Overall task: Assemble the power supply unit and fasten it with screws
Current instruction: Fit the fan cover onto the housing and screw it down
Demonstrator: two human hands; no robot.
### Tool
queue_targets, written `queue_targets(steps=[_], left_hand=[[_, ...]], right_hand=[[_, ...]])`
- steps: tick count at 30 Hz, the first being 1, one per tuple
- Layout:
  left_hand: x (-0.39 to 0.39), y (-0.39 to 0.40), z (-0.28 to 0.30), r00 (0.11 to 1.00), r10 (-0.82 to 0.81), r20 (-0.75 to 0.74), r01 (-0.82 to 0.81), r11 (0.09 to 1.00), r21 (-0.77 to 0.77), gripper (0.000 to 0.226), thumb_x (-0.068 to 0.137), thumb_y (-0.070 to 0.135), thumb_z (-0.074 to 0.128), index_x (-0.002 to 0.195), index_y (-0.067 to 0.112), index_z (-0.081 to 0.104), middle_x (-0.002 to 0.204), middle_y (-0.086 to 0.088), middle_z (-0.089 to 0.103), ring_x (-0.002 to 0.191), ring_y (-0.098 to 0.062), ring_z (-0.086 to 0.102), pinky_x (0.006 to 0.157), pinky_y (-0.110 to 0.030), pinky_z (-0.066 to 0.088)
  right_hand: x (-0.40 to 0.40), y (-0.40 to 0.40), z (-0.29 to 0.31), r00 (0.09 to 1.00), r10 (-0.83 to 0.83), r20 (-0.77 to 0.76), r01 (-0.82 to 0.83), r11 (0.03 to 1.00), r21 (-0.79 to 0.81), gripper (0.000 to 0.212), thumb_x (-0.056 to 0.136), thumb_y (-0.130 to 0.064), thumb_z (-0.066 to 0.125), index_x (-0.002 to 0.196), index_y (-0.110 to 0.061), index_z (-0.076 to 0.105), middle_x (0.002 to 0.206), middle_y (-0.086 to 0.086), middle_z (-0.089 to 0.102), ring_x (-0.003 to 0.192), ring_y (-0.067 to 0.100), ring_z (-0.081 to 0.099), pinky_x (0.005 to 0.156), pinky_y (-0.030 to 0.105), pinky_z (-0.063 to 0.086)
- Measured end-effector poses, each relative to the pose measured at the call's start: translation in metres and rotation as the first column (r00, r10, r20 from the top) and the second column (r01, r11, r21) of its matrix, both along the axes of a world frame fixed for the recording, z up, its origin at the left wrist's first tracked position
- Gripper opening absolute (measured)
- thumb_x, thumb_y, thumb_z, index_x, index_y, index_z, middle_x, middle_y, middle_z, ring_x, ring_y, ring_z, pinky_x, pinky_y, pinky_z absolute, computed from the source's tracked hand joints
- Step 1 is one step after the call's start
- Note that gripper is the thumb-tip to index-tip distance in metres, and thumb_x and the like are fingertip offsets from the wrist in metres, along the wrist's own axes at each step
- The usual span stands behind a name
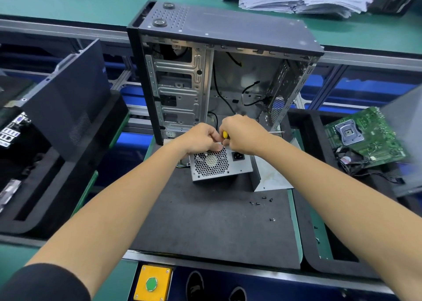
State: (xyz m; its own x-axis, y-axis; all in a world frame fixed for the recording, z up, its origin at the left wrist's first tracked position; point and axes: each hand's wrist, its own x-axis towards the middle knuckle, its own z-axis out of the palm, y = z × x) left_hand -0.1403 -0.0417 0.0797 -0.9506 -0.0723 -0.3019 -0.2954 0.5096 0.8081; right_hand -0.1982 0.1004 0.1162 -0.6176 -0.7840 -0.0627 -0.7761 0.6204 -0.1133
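Green-topped bench [68,1] in an assembly line, with a dark foam mat [205,220] as the work area. On the mat, directly in front of the open computer case [219,72], sits the power supply unit [220,163], fan grille facing the camera. Both hands meet at its top edge: the left hand [198,138] pinches there, the right hand [244,134] grips a yellow-handled screwdriver [225,134]. Loose screws [261,200] lie right of the unit, near the mat's edge; bare mat stretches in front.
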Motion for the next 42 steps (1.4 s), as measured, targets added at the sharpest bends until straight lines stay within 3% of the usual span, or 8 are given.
queue_targets(steps=[8,13,17,22,25,34,38,42], left_hand=[[0.008,0.003,-0.003,0.997,-0.040,-0.072,0.038,0.999,-0.017,0.006,0.088,0.013,0.069,0.090,0.011,0.064,0.089,-0.012,0.066,0.077,-0.017,0.057,0.073,-0.033,0.047],[0.007,0.004,-0.004,0.995,-0.021,-0.099,0.016,0.999,-0.051,0.010,0.087,0.014,0.069,0.083,0.016,0.061,0.080,-0.003,0.063,0.073,-0.017,0.055,0.069,-0.030,0.044],[0.004,0.004,-0.005,0.993,-0.045,-0.110,0.027,0.988,-0.155,0.010,0.089,0.017,0.067,0.086,0.018,0.058,0.093,-0.003,0.067,0.091,-0.022,0.063,0.083,-0.036,0.050],[-0.004,0.011,-0.001,0.994,-0.054,-0.098,0.020,0.947,-0.319,0.008,0.089,0.018,0.066,0.090,0.014,0.058,0.091,0.000,0.062,0.088,-0.022,0.058,0.077,-0.033,0.047],[-0.004,0.012,0.000,0.997,-0.026,-0.078,0.002,0.954,-0.300,0.012,0.089,0.019,0.066,0.086,0.018,0.055,0.083,0.005,0.056,0.080,-0.017,0.054,0.070,-0.030,0.042],[-0.001,0.011,-0.003,0.996,0.013,-0.091,-0.031,0.979,-0.204,0.015,0.090,0.016,0.065,0.082,0.022,0.054,0.084,0.005,0.059,0.080,-0.016,0.055,0.066,-0.028,0.041],[0.000,0.009,-0.005,0.994,0.016,-0.106,-0.035,0.983,-0.179,0.023,0.089,0.014,0.066,0.077,0.026,0.051,0.088,0.005,0.060,0.087,-0.016,0.057,0.075,-0.028,0.042],[0.000,0.006,-0.006,0.992,0.012,-0.126,-0.031,0.989,-0.144,0.024,0.089,0.010,0.066,0.077,0.024,0.051,0.085,0.005,0.061,0.082,-0.012,0.057,0.068,-0.025,0.042]], right_hand=[[-0.006,-0.001,0.002,0.990,-0.032,0.141,0.034,0.999,-0.014,0.006,0.086,-0.018,0.069,0.086,-0.021,0.064,0.090,0.005,0.064,0.080,0.024,0.059,0.064,0.033,0.047],[-0.007,0.003,0.000,0.982,0.019,0.186,-0.014,0.999,-0.031,0.007,0.086,-0.019,0.068,0.082,-0.024,0.066,0.089,0.001,0.066,0.080,0.023,0.061,0.072,0.040,0.054],[-0.007,0.006,-0.001,0.986,0.060,0.157,-0.055,0.998,-0.039,0.004,0.086,-0.021,0.065,0.087,-0.020,0.069,0.088,0.000,0.066,0.080,0.021,0.061,0.073,0.039,0.053],[-0.009,0.011,-0.007,0.989,0.062,0.136,-0.048,0.994,-0.100,0.011,0.089,-0.021,0.062,0.079,-0.025,0.057,0.085,-0.007,0.054,0.080,0.016,0.052,0.068,0.030,0.041],[-0.010,0.013,-0.009,0.992,0.057,0.111,-0.040,0.988,-0.151,0.006,0.090,-0.022,0.060,0.093,-0.017,0.062,0.094,-0.005,0.053,0.086,0.014,0.047,0.076,0.030,0.041],[-0.005,0.014,-0.013,0.992,0.100,0.071,-0.091,0.988,-0.123,0.010,0.091,-0.020,0.058,0.096,-0.012,0.061,0.093,-0.002,0.051,0.088,0.020,0.053,0.077,0.035,0.046],[-0.006,0.013,-0.011,0.989,0.137,0.045,-0.133,0.987,-0.087,0.009,0.090,-0.020,0.058,0.095,-0.013,0.062,0.090,-0.003,0.049,0.089,0.021,0.054,0.078,0.037,0.047],[-0.008,0.011,-0.010,0.987,0.155,0.038,-0.153,0.987,-0.049,0.007,0.090,-0.020,0.061,0.094,-0.015,0.064,0.095,-0.001,0.056,0.091,0.021,0.056,0.081,0.038,0.047]])
